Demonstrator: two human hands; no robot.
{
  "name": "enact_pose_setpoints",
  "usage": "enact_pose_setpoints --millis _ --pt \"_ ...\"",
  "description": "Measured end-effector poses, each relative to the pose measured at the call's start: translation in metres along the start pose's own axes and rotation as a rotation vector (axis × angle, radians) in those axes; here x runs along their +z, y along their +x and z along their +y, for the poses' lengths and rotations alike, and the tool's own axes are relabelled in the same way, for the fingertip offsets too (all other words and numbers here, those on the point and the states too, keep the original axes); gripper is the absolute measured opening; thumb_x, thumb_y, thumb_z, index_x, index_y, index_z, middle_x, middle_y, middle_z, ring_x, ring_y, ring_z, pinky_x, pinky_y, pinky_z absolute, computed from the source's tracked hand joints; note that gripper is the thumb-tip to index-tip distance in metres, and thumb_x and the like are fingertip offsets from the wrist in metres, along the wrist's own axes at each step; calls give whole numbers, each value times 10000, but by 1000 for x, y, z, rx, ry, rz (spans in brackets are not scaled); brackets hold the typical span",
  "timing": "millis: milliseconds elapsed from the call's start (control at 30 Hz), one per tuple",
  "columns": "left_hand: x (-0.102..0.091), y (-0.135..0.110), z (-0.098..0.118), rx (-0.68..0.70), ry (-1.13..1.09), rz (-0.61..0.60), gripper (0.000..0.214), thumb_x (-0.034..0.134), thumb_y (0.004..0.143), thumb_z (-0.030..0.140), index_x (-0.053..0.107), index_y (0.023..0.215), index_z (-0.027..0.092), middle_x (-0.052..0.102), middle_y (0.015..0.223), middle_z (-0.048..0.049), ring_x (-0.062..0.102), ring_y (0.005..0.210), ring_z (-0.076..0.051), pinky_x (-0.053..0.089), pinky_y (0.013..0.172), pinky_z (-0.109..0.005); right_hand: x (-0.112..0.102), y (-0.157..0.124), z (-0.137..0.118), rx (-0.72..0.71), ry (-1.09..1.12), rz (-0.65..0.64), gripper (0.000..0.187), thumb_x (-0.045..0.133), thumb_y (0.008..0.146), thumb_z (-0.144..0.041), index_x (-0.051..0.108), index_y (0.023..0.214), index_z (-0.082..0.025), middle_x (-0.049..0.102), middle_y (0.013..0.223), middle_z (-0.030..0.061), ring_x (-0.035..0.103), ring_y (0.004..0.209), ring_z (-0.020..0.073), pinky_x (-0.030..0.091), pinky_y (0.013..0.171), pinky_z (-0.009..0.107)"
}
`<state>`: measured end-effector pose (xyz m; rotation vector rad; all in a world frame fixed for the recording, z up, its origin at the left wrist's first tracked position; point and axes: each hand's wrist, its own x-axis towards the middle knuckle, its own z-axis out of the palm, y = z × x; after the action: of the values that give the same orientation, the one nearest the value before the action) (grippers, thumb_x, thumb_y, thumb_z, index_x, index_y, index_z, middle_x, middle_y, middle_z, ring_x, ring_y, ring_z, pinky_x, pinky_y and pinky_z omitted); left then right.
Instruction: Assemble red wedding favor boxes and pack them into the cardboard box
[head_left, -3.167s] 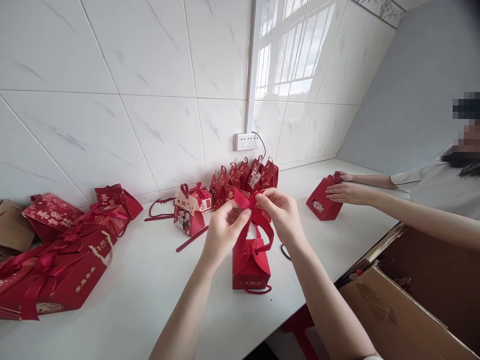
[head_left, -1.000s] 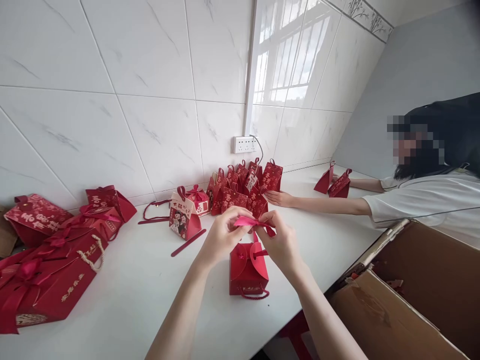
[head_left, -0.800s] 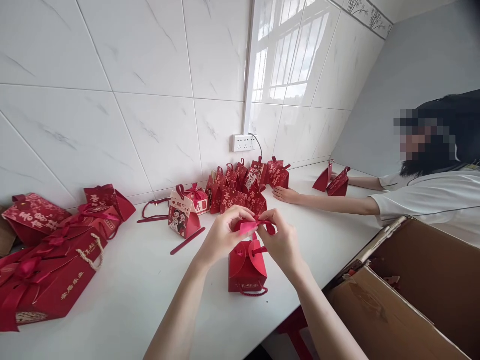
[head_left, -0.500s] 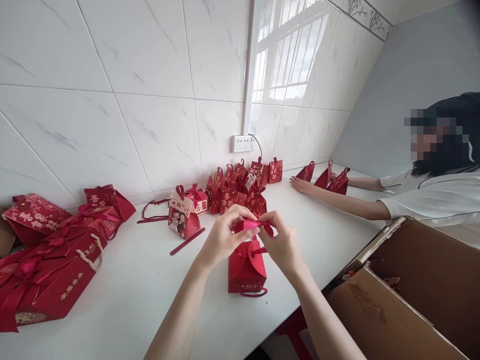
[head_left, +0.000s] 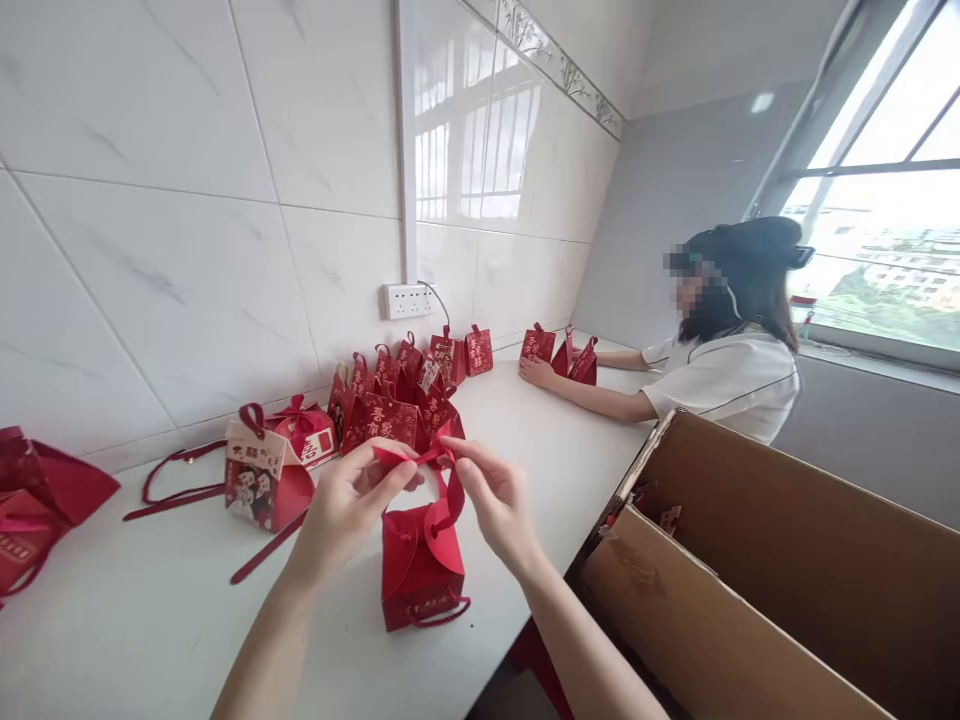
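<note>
A small red gift box (head_left: pixel 421 568) with curved top flaps stands on the white counter (head_left: pixel 157 630) near its front edge. A red ribbon (head_left: pixel 442 478) rises from its top. My left hand (head_left: pixel 346 505) pinches the left end of the ribbon above the box. My right hand (head_left: pixel 496 500) pinches the right end, with its other fingers spread. Both hands hover just over the box.
A cluster of red gift boxes (head_left: pixel 390 395) stands by the tiled wall, below a socket (head_left: pixel 406 300). A pictured box (head_left: pixel 259 485) and a loose red strip (head_left: pixel 266 535) lie left. A person (head_left: pixel 720 340) at the right handles boxes (head_left: pixel 562 350). An open cardboard carton (head_left: pixel 750 580) sits right.
The view has swung right, so the big red bags at the left are mostly out of frame. My hands have pulled the ribbon ends apart. The other person has drawn boxes nearer.
</note>
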<state>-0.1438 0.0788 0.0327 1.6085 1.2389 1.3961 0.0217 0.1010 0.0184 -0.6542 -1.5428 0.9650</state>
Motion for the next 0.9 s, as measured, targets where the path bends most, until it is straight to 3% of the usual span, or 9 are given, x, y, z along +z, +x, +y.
enact_pose_setpoints --millis 167,300,433,633,800,900 --pt "-2 -3 7 23 69 74 257 638 788 448 664 846 198 707 880 -50 658 806 -187 537 714 -273 -13 -10 5 13 15 59 329 508 896 -392 676 1114 -211 677 1127 69 653 1007 208 527 907 363" --pt "-17 -4 10 -2 102 86 228 660 771 420 663 833 200 710 915 -45 656 867 -189 527 799 -289 -32 -21 14 61 26 129 305 554 881 -410 686 1107 -253 676 1140 54 663 999 224 519 935 419" --pt "-39 -6 6 -150 210 49 246 705 715 429 659 790 199 700 808 -25 655 792 -195 514 711 -269 -46 -33 24 155 38 188 319 580 861 -443 692 1094 -257 681 1134 58 666 1003 243 520 935 454" --pt "-62 -19 1 -311 355 146 347 667 710 525 661 776 184 704 762 -25 644 726 -195 456 606 -241 -55 -43 34 246 -12 215 349 609 828 -487 709 1042 -230 697 1085 78 690 936 261 522 919 488" --pt "-70 -35 -24 -389 255 115 339 696 684 514 670 739 180 709 751 -42 651 775 -205 478 696 -267 -59 -46 40 327 81 355 335 663 783 -476 727 949 -191 712 980 68 703 837 221 569 865 439" --pt "-67 -42 -49 -412 -12 213 318 768 618 452 675 691 157 682 655 -45 639 698 -191 499 709 -293 -58 -45 45 377 191 466 304 731 720 -443 717 821 -156 698 843 50 691 765 192 612 770 387"
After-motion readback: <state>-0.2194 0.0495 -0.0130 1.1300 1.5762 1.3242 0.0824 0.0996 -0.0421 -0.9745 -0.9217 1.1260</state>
